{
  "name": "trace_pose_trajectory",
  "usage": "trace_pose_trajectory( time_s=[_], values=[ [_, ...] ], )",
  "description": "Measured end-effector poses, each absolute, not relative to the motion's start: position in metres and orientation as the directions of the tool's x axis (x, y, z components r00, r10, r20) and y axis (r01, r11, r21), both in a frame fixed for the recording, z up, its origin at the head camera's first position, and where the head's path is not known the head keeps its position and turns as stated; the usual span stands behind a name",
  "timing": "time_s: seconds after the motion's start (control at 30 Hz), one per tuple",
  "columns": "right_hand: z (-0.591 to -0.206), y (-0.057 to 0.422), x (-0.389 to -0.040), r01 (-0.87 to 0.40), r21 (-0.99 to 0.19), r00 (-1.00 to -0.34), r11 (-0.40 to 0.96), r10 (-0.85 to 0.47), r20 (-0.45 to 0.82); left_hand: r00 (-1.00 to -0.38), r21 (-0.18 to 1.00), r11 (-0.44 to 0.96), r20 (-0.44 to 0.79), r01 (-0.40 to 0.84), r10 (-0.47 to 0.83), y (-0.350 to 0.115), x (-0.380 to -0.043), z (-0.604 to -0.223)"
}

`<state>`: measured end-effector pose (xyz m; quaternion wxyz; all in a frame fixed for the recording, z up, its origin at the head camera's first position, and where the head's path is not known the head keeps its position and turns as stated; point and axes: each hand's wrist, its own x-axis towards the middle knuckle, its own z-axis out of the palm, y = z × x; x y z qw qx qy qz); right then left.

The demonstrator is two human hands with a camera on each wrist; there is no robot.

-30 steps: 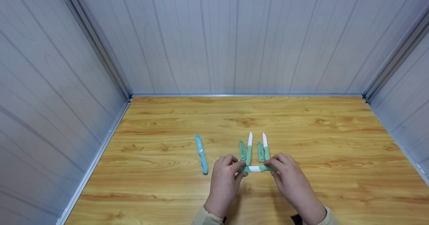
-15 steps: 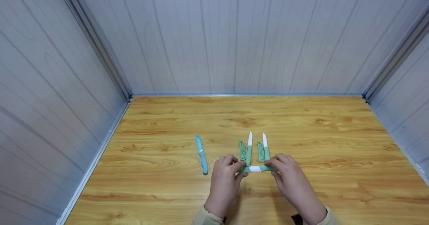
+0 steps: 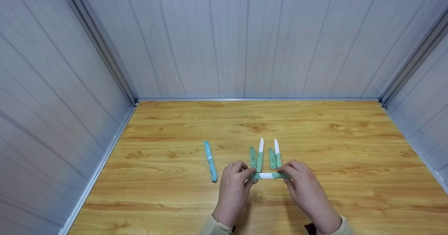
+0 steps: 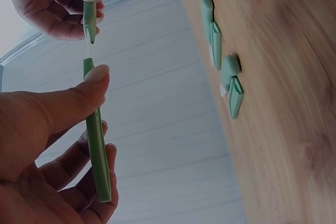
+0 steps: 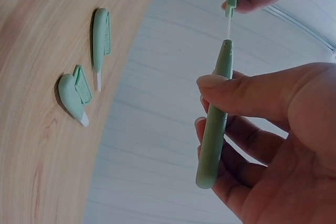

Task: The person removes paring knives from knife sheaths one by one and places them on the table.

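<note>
head view: the left hand pinches the green sheath, the right hand the handle, of one knife just nearer than two bare knives on the table; the hold barely differs from a second ago, so its white blade seems only partly covered.

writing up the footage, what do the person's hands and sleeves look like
The left hand and right hand are bare, no gloves or rings showing. The left sleeve and right sleeve are pale beige; a small dark patch shows by each.

A table bears three knives and two green sheaths.
</note>
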<state>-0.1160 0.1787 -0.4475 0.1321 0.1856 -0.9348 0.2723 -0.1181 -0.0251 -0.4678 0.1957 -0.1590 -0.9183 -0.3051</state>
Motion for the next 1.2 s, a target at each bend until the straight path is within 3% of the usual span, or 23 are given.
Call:
trace_pose_trajectory(
  time_s=[0.23,0.5,0.93,1.2],
  values=[
    [-0.4481,0.1801,-0.1167,-0.413,-0.456,-0.899,0.788,-0.274,0.342,-0.87,0.496,0.761,0.459,0.418,0.179,-0.0244,-0.1175,-0.4674],
    [-0.4493,0.1788,-0.1159,-0.426,-0.432,-0.887,0.795,-0.273,0.372,-0.824,0.4,0.792,0.525,0.461,0.215,-0.0235,-0.1165,-0.4693],
    [-0.452,0.1731,-0.1164,-0.49,-0.37,-0.835,0.789,-0.304,0.458,-0.827,0.378,0.811,0.519,0.447,0.214,-0.023,-0.116,-0.4674],
    [-0.4513,0.1721,-0.1153,-0.468,-0.372,-0.855,0.802,-0.304,0.421,-0.833,0.391,0.805,0.51,0.446,0.214,-0.0234,-0.116,-0.4665]
  ],
)
